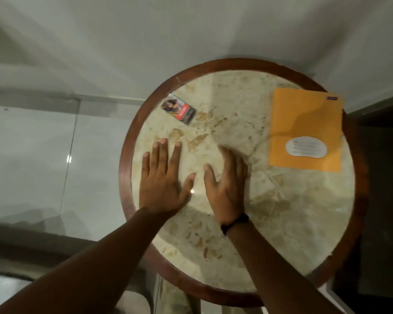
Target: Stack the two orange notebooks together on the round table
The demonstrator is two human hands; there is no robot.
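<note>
A round desk fills the centre and right of the frame, its mottled beige stone top ringed by a dark wooden rim. An orange notebook with a white label lies flat at the upper right, its far corner reaching the rim. A small printed packet lies at the upper left. Both hands rest open on the stone, left grip beside right grip.

No legible text; orange notebook label too blurred.

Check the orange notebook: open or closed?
Closed. The orange notebook lies flat on the round table, cover with white label up, no pages showing.
</note>
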